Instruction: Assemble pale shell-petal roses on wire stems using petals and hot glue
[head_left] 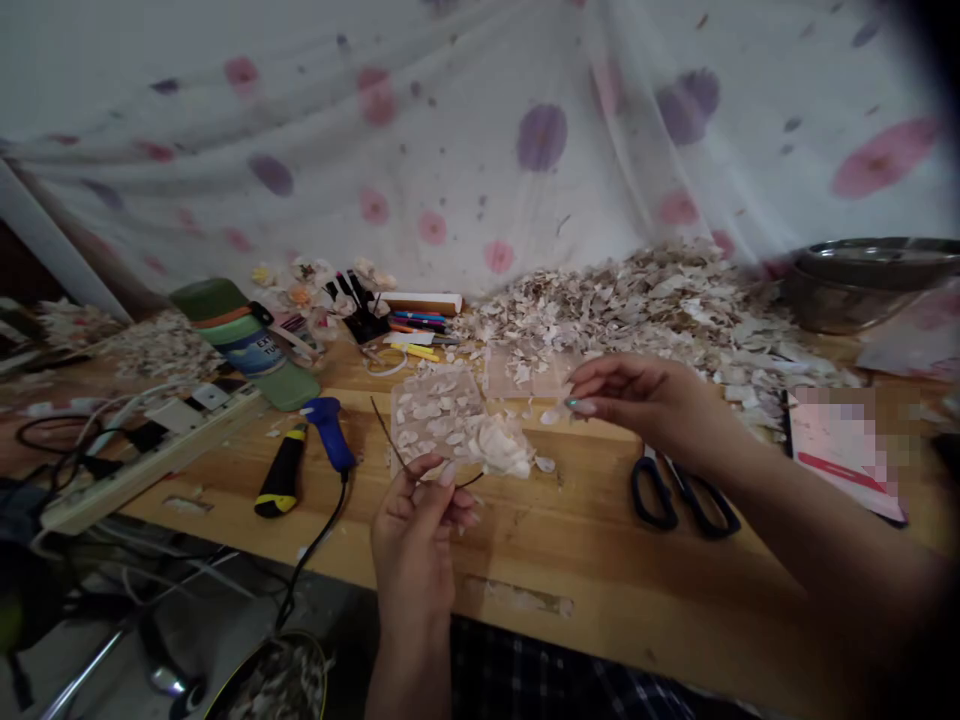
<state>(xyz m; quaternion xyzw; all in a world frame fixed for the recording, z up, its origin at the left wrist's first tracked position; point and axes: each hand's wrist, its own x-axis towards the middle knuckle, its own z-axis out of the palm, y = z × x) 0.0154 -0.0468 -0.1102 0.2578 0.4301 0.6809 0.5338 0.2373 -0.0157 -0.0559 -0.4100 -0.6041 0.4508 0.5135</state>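
My left hand (416,540) pinches a thin dark wire (390,440) upright between its fingertips, close to the front edge of a clear plastic sheet (435,420) covered in white shell-like flakes. A crumpled white mass (502,448) lies on that sheet's right side. My right hand (630,400) hovers with curled fingers over a second clear sheet (525,372), near a small loose white flake (551,415). I cannot tell whether those fingertips hold anything. Black-handled scissors (679,500) lie below my right hand on the wooden workbench (570,540).
A large heap of pale flakes (660,310) fills the bench's back right, beside a steel bowl (862,285). A blue glue gun (330,430), a utility knife (281,470), a green bottle (247,340), a power strip (150,460) and cables sit left. Sheer spotted fabric (480,130) hangs behind.
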